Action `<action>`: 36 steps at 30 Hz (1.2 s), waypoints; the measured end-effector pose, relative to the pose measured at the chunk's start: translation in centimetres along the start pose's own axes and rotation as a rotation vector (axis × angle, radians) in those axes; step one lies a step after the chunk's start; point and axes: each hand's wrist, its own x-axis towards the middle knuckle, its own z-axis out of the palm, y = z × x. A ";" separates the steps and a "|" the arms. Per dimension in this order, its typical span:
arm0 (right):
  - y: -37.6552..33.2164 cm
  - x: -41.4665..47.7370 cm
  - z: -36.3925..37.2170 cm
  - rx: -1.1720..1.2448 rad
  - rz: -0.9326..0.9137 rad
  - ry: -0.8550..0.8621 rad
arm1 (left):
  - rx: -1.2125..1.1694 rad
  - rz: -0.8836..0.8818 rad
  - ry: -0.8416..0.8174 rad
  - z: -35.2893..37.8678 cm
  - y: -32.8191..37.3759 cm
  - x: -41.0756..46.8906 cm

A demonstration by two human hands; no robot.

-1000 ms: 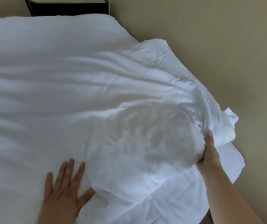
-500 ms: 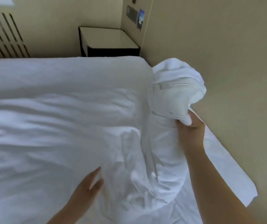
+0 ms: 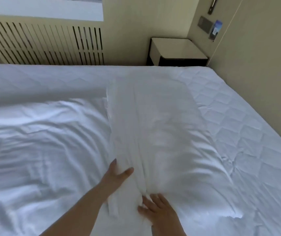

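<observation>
Sheet (image 3: 153,126) stretches lengthwise from right hand (image 3: 159,211) toward far nightstand (image 3: 175,50)

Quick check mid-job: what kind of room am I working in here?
Probably a hotel bedroom, though a home can't be ruled out: a wide bed with a white sheet, a bedside table in the corner, and a wall panel with a card beside it.
</observation>
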 end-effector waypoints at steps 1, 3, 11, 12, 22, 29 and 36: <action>-0.7 0.2 0.0 -0.010 0.065 -0.054 | 0.039 -0.010 -0.008 0.7 -0.9 0.4; -1.3 0.7 -0.8 0.012 0.213 -0.064 | 0.067 0.015 0.062 1.7 -1.7 0.8; -2.4 1.6 -2.4 0.438 0.770 0.138 | -0.071 0.038 0.058 -0.3 -1.9 1.5; -2.8 1.7 -2.1 0.418 0.834 0.095 | -0.092 0.028 0.070 -0.6 -2.1 1.3; -9.6 0.8 1.1 0.351 0.592 0.088 | 0.403 0.177 -0.086 1.4 -3.3 -3.4; -2.7 -1.7 -1.4 0.207 0.678 0.486 | 0.155 0.096 0.093 3.2 -5.3 -4.6; 0.9 -1.8 -2.4 0.137 0.676 0.208 | 0.162 0.078 0.100 5.6 -5.9 -6.1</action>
